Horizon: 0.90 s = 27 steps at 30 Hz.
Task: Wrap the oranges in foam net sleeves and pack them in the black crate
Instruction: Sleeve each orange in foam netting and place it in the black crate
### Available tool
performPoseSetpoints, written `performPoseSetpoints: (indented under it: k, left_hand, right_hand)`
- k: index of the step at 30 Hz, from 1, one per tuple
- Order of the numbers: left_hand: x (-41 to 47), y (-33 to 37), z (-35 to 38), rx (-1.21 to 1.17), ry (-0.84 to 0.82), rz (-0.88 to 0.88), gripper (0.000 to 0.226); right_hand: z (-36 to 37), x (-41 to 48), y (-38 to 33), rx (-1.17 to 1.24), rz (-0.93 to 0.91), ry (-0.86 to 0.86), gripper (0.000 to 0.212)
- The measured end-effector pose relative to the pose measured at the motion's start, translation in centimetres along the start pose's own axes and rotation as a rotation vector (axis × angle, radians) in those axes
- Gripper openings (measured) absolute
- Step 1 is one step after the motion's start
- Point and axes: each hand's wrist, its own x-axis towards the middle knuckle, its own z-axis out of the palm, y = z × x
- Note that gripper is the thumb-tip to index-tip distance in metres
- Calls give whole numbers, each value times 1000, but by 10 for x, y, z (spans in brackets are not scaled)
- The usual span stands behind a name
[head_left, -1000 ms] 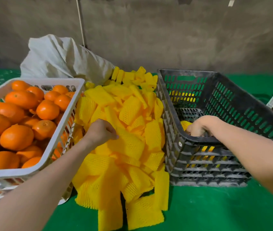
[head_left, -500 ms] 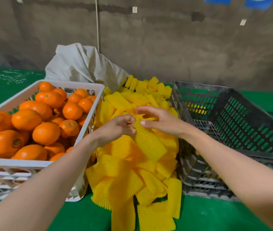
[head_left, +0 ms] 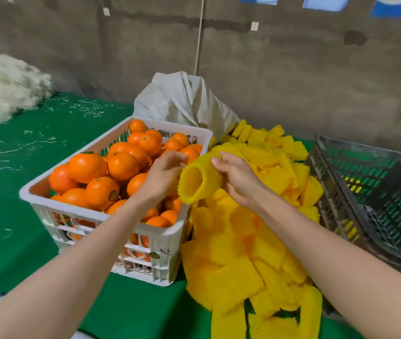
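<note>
You see a yellow foam net sleeve (head_left: 198,182) held open at frame centre; oranges (head_left: 121,167) fill the white crate (head_left: 167,255) left; the black crate (head_left: 375,201) sits right.
</note>
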Motion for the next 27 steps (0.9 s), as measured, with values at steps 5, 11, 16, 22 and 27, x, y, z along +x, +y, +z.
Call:
performPoseSetpoints:
  k: [5,11,16,22,27]
  left_hand:
    - [9,-23,-54,1473,-278,-78,60]
    - [14,-33,-52,1753,-202,160,47]
    - [22,-12,-57,898,-201,100,65]
    - [6,14,-17,-262,-445,-64,72]
    - [-1,19,13,-579,-457,-141,77]
  right_hand:
    - [10,9,5,29,64,-25,21]
    - [-1,4,6,61,104,-81,43]
    - [-17,-9,5,43,113,-162,49]
    - [-21,-21,-4,102,125,-156,29]
    - [-31,-32,-11,80,85,-129,25]
